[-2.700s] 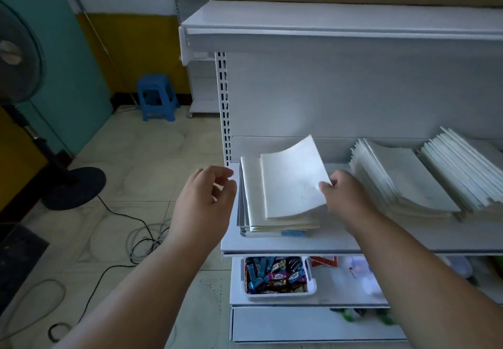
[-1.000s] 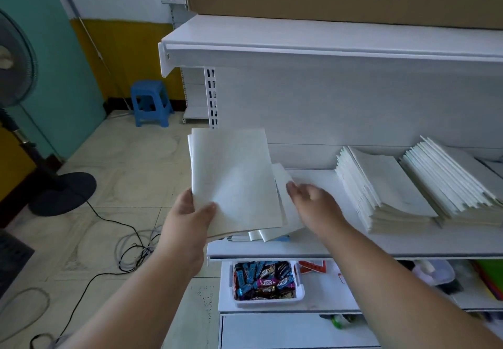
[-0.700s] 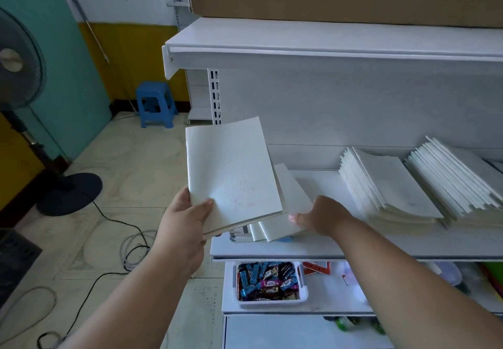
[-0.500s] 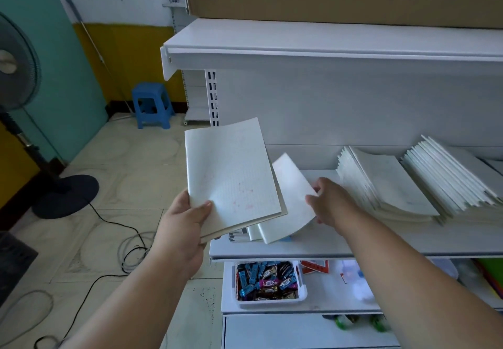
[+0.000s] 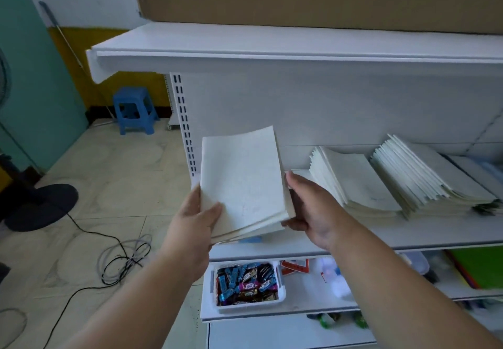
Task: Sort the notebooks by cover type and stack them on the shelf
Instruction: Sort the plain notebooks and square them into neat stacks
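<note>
The right hand [image 5: 307,207] has just brought one more notebook from the shelf [image 5: 353,237] to the small bundle [image 5: 242,182] that the left hand [image 5: 196,218] holds up in front of the shelf's left end. Half a second ago that notebook was still bending in the right hand above the low pile; now it lies with the others, and the bundle looks thicker, with several page edges showing at its lower side. The left hand grips the bundle at its lower left corner, thumb on the top cover and fingers hidden behind. The right hand is at the bundle's right edge, thumb curled under the lower right corner and fingers against the side; it seems to square the edges, but I cannot tell how firmly it holds. Under the bundle only a blue strip [image 5: 250,239] of what remains on the shelf is visible, so the source pile must be nearly gone or is hidden. Two sorted stacks lie further right on the same shelf, the middle stack [image 5: 356,182] and the right stack [image 5: 424,174], both fanned and leaning. I judge the person is collecting covers of one type before laying them on one of those stacks; which one I cannot say, since all covers look pale.
</note>
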